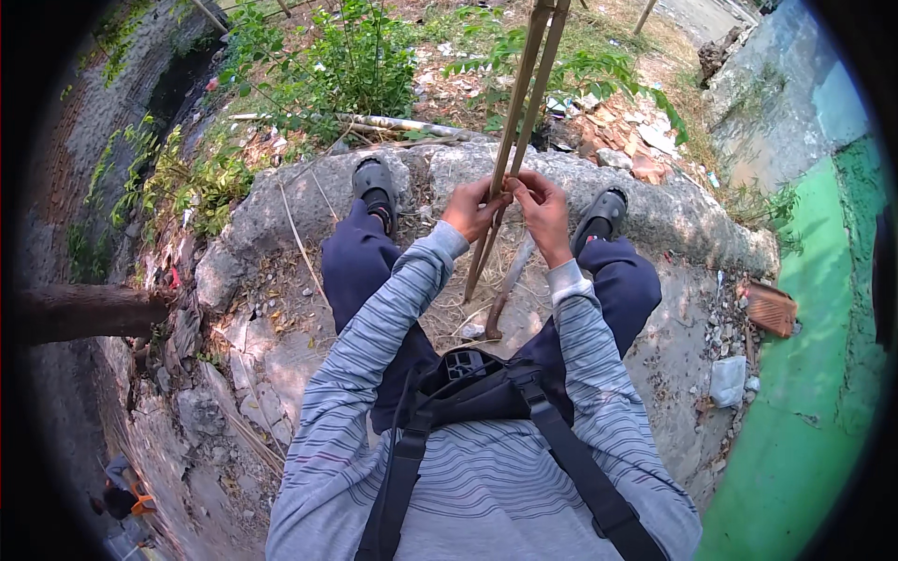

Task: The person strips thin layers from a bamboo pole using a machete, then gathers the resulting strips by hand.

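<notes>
Two long, narrow strips of tan bamboo or wood (522, 84) stand slanted in front of me, side by side and close together. Their upper ends run out past the top of the view; the lower ends come down between my knees. My left hand (472, 211) is closed round the strips near their middle. Just to its right, my right hand (543, 213) pinches at the same spot, thumb and fingertips pressed against the strips. Whether something small sits between those fingertips is hidden. On the ground below lies a long tool with a greyish upper part and brown curved end (494, 323).
My sandalled feet rest by a rough stone ledge (281, 201). Leafy plants (360, 70) and litter lie beyond it. A green wall (795, 374) borders the right, beside a brown plastic basket (771, 309). A trunk (94, 313) juts in at left; another person (122, 496) is at lower left.
</notes>
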Action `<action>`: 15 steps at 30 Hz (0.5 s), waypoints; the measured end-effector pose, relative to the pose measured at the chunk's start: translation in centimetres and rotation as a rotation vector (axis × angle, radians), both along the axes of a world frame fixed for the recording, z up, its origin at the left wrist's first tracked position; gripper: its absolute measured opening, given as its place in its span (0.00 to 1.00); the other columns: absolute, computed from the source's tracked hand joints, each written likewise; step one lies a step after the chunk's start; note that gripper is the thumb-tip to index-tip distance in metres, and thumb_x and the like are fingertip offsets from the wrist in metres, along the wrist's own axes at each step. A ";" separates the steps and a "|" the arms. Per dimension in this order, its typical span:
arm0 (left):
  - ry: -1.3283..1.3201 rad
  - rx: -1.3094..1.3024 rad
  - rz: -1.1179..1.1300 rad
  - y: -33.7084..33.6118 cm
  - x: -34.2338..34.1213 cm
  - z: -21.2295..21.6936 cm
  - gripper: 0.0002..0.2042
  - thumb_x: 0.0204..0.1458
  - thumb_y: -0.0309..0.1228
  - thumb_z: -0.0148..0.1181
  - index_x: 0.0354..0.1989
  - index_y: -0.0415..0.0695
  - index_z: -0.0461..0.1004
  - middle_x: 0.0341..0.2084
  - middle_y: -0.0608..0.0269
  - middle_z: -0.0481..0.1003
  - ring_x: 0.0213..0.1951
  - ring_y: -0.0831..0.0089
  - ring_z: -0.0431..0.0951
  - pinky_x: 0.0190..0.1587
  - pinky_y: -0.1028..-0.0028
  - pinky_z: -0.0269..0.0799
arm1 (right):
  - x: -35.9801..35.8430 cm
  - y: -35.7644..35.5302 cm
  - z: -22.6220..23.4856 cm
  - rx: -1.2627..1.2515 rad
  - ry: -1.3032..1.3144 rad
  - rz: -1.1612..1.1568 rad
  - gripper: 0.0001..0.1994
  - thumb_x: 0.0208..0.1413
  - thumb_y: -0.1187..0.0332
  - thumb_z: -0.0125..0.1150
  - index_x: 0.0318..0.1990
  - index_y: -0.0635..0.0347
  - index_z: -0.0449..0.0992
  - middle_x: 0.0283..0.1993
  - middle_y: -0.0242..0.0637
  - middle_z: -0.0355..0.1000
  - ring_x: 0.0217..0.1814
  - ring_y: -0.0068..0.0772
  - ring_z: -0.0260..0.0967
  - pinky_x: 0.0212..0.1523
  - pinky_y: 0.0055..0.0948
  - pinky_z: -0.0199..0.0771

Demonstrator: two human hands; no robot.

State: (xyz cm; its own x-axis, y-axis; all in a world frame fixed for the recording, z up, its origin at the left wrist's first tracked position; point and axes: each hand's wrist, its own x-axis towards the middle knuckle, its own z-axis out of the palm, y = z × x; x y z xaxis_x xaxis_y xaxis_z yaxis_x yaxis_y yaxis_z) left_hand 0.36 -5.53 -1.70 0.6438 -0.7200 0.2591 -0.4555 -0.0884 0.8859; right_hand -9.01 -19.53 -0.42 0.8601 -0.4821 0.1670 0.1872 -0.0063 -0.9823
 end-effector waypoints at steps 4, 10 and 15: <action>0.136 0.006 0.040 0.0 0.5 0.9 0.12 0.65 0.32 0.56 0.49 0.36 0.76 0.39 0.54 0.84 0.39 0.71 0.85 0.41 0.71 0.80 | -0.3 0.2 0.8 -0.096 -0.039 -0.176 0.09 0.68 0.68 0.56 0.47 0.66 0.75 0.36 0.36 0.79 0.39 0.23 0.78 0.41 0.25 0.79; 0.427 -0.222 0.065 0.2 1.3 1.8 0.12 0.67 0.40 0.55 0.40 0.44 0.65 0.20 0.72 0.65 0.20 0.78 0.71 0.25 0.74 0.70 | -0.6 -1.8 0.8 0.075 -0.161 -0.148 0.16 0.73 0.59 0.47 0.52 0.64 0.72 0.32 0.28 0.67 0.32 0.19 0.65 0.38 0.23 0.71; 0.769 -0.347 -0.015 0.6 0.6 3.4 0.17 0.67 0.48 0.53 0.38 0.45 0.65 0.18 0.75 0.59 0.16 0.85 0.57 0.18 0.81 0.56 | -0.9 -2.2 0.5 0.299 -0.167 -0.078 0.17 0.73 0.58 0.47 0.52 0.65 0.71 0.32 0.27 0.62 0.32 0.20 0.64 0.36 0.24 0.70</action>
State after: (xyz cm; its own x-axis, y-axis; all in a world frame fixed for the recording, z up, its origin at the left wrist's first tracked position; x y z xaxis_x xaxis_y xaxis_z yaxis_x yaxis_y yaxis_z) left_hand 1.00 -4.97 1.70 0.7225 -0.6903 -0.0390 0.2865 0.2475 0.9255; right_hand -9.90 -21.77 0.06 0.7911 -0.5946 0.1438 0.3563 0.2567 -0.8984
